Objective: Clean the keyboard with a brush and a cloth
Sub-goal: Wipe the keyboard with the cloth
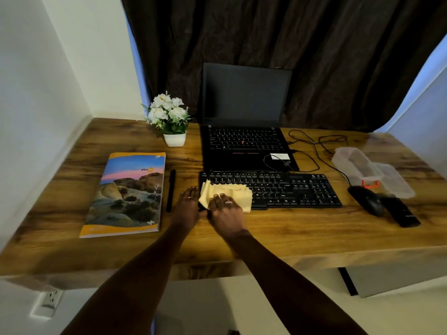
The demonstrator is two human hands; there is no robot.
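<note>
**Cloth down on the left-hand keys**

Here's the cloth (235, 191), pale yellow and crumpled, draped over the left end of the keyboard (290, 189). The keyboard lies flat on the desk (278, 235), just in front of the laptop (244, 146). The right hand (226, 210) is laid on the cloth's near edge, fingers fairly straight and pressing it down rather than bunching it. The left hand (187, 201) rests on the desk just beside the keyboard's left end with its fingers straight. Whether it touches the casing, I cannot tell.

How will this handle? The cloth looks thin and limp, so it is likely to ruck up and catch on the keycaps. It is probably best driven under a flat palm or gathered into a pad. The keyboard looks like light, stiff plastic and may well skate on that smooth wood. Brace it by the end casing, not by the keys, which give under pressure. I can't pick out the brush with any certainty.
</note>
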